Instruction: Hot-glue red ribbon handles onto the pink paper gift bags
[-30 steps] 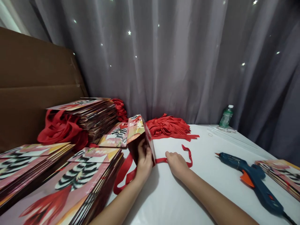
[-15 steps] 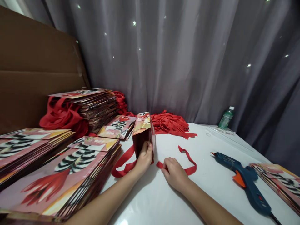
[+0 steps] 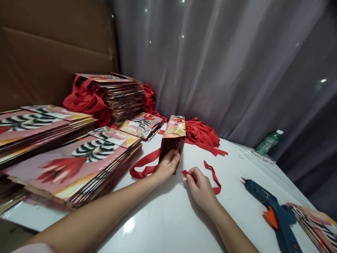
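Observation:
My left hand (image 3: 168, 165) grips a printed paper bag (image 3: 174, 130), fingers inside its dark opening, which faces me. A red ribbon handle (image 3: 139, 171) loops out from the bag's left side onto the table. Between thumb and fingers, my right hand (image 3: 200, 186) pinches one end of a separate red ribbon (image 3: 216, 182), just right of the bag and apart from it. The rest of that ribbon curls on the table behind the hand. Farther right lies a blue glue gun (image 3: 271, 203) with an orange trigger, its tip pointing up and left.
Flat printed bags (image 3: 86, 158) are stacked at left, with a taller stack (image 3: 125, 98) behind. A heap of red ribbons (image 3: 202, 135) lies at the back. A green bottle (image 3: 269, 142) leans at right near more bags (image 3: 316, 225). A cardboard box (image 3: 52, 45) stands back left.
The view has tilted and swung, so the scene sits differently. My right hand has lifted the ribbon's end slightly and turned. The bag's opening now faces me more directly, still in my left hand.

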`<action>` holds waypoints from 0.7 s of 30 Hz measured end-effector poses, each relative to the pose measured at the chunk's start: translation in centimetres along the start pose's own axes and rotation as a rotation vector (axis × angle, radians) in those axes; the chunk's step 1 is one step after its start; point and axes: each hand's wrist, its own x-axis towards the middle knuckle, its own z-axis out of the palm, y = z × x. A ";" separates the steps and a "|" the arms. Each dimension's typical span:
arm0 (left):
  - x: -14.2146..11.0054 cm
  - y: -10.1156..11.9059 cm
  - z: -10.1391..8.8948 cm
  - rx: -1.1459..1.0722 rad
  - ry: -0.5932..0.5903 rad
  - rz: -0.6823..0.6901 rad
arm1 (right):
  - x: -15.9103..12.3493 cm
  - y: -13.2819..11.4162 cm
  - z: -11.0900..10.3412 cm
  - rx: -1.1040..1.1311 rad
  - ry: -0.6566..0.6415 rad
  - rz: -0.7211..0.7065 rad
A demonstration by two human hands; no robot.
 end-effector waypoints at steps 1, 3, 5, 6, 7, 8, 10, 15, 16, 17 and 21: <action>-0.2 0.1 0.1 0.000 -0.007 -0.002 | -0.2 -0.1 0.1 0.046 0.005 0.013; -0.5 0.3 0.2 0.002 -0.023 -0.006 | -0.6 -0.2 0.4 0.052 0.075 -0.019; -1.0 0.5 0.3 0.004 -0.045 -0.009 | -0.9 -0.4 0.7 -0.015 0.172 -0.126; -1.2 0.6 0.4 0.003 -0.058 -0.010 | -1.0 -0.4 0.8 -0.048 0.213 -0.184; -1.4 0.6 0.5 0.003 -0.072 -0.012 | -1.2 -0.5 0.9 -0.073 0.243 -0.229; -1.5 0.7 0.6 0.001 -0.084 -0.012 | -1.2 -0.6 0.9 -0.093 0.265 -0.259; -1.8 0.7 0.7 -0.003 -0.103 -0.013 | -1.4 -0.7 1.0 -0.138 0.297 -0.288; -2.0 0.5 1.0 -0.014 -0.131 -0.025 | -1.6 -0.8 1.2 -0.262 0.347 -0.336; -2.0 0.4 1.1 -0.016 -0.137 -0.029 | -1.6 -0.8 1.2 -0.285 0.354 -0.343; -2.1 0.4 1.1 -0.019 -0.144 -0.032 | -1.6 -0.8 1.2 -0.308 0.360 -0.348; -2.1 -0.1 1.2 -0.010 -0.152 -0.022 | -1.6 -0.7 1.4 -0.385 0.354 -0.336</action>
